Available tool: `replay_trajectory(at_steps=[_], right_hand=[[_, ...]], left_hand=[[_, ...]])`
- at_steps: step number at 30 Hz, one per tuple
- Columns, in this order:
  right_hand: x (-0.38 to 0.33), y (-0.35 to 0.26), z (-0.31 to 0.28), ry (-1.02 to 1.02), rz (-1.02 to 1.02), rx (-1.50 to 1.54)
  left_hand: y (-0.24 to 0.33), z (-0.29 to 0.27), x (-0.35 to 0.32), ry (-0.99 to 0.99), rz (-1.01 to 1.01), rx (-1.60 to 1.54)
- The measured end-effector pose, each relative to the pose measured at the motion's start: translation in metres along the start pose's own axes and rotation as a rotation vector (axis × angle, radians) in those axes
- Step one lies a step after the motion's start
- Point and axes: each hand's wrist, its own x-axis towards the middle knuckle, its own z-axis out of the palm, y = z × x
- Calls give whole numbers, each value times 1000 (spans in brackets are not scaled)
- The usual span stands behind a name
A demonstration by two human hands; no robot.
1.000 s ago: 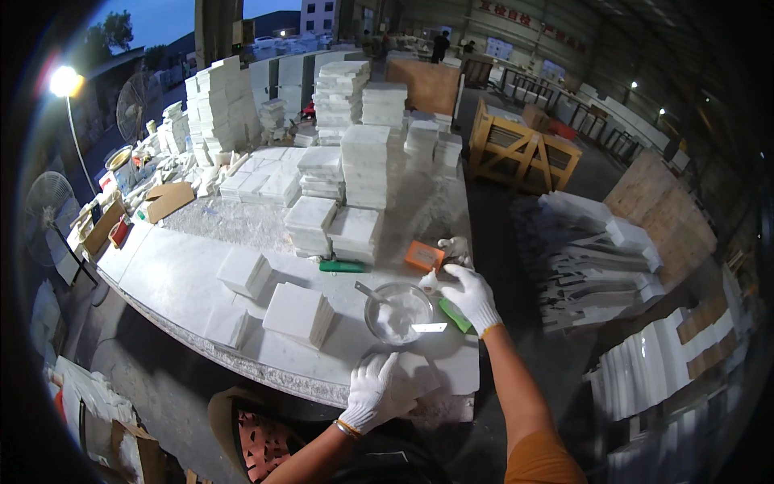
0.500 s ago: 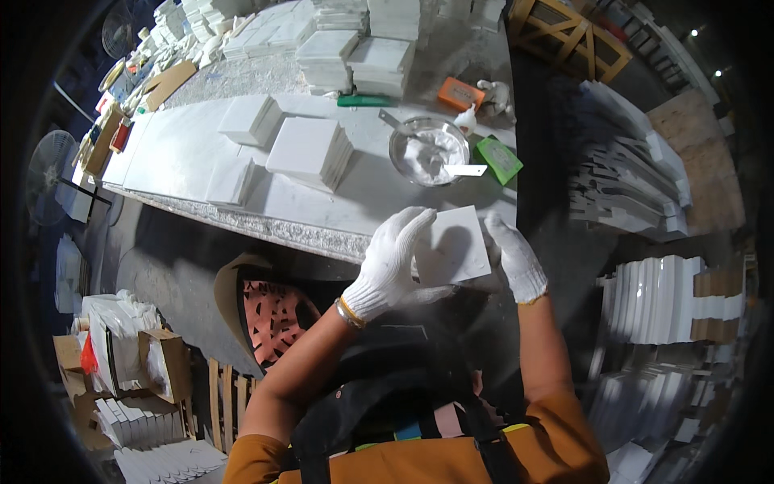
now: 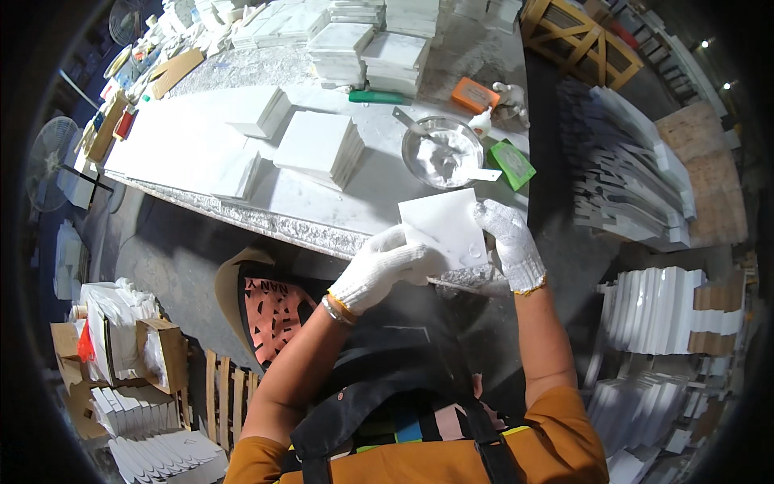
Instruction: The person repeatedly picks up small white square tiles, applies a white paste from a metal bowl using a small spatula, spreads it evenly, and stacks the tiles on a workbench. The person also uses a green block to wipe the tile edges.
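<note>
Both gloved hands pinch white tile (image 3: 445,226) at counter (image 3: 322,218) edge: L hand (image 3: 379,270) w/ grip on left side; R hand (image 3: 508,242) on right; paste bowl (image 3: 442,152) just behind.

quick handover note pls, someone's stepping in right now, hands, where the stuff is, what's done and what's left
Left hand: gloved, gripping the left edge of the white tile.
Right hand: gloved, gripping the tile's right edge.
The tile is held flat over the near edge of the stone table.
The metal bowl of white paste, with a scraper in it, sits just beyond; the tile stack is to the left.
Done: one tile picked up.
Left: no paste visible on its upper face; stacked tiles untouched.
</note>
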Motion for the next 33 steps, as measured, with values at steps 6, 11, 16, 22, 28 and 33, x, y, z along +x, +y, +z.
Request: replay_trajectory(at_steps=[6,11,16,22,28,33], right_hand=[[31,-52,-17,275,-175,-609],[55,-47,-32,333,-387,-1256],[63,-31,-23,140,-111,-1057],[70,-18,-21,88,-97,-825],[76,-20,-25,117,354,-176],[72,-37,-31,156,300,-145]], left_hand=[[15,-3,13,118,77,21],[21,-12,29,232,147,59],[27,-15,41,294,176,124],[34,-19,50,337,219,195],[38,-19,54,372,236,215],[45,-13,57,404,235,325]])
